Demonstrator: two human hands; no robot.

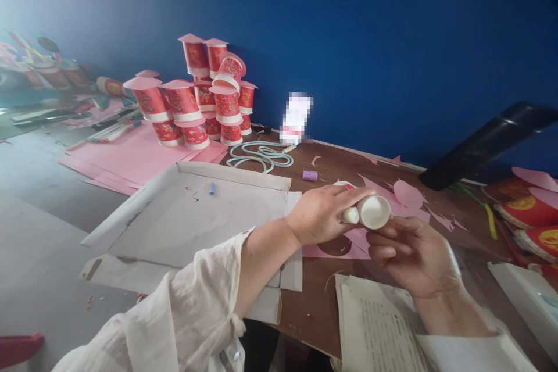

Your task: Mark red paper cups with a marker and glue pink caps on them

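Observation:
My left hand (pixel 320 215) is closed round a small white stick, seemingly a glue stick (pixel 350 215). Its tip rests against the rim of a paper cup (pixel 374 212). The cup lies on its side with its white round end towards me and a bit of red print showing on top. My left forefinger stretches over the cup. My right hand (pixel 412 256) cradles the cup from below and the right, fingers curled against it. Both hands hover over pink paper scraps (pixel 407 195) on the brown table (pixel 314 308).
Red printed cups with pink paper lids (pixel 204 99) are stacked at the blue wall, on pink sheets (pixel 131 157). Flattened cardboard (pixel 196 209) lies left of my hands. A turquoise cord (pixel 261 154), purple cap (pixel 310 175), black tube (pixel 488 142), printed sheet (pixel 379 319) and more red cups (pixel 527 209) surround them.

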